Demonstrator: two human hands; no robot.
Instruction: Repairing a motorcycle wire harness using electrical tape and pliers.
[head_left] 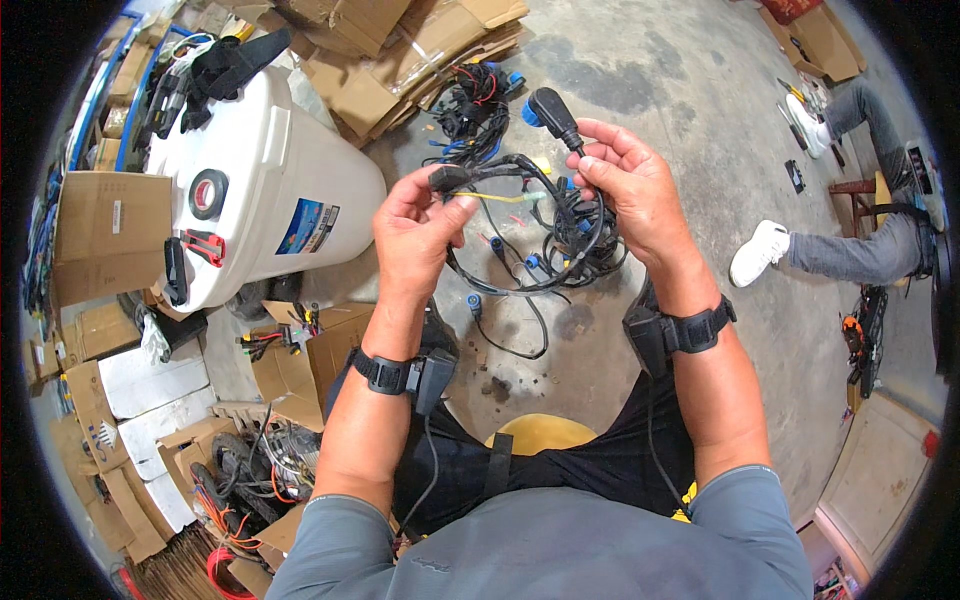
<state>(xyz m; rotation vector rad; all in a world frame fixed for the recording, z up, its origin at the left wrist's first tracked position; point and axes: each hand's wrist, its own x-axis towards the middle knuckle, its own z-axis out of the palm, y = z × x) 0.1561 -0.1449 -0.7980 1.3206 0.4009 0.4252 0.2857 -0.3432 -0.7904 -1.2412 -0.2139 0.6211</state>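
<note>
My left hand point(420, 225) is closed on a black connector point(448, 180) at the top of a loop of black cable point(500, 285); a yellow wire point(482, 195) runs from it toward the middle. My right hand point(620, 190) pinches the cable just below a black angled plug point(553, 115) with a blue part point(532, 112), held higher. Below and between my hands lies a tangle of black cables point(590, 240) with blue connectors point(475, 302) on the concrete floor. A bundle of cables point(478, 110) lies beyond my hands.
A white tub point(320, 200) with tape point(208, 195) and tools stands left, among cardboard boxes point(110, 240) and motorbike-like parts point(220, 475). Flattened cardboard point(400, 50) lies at the top. Another person's legs point(850, 255) in white shoes reach in from the right, near an open box point(810, 40).
</note>
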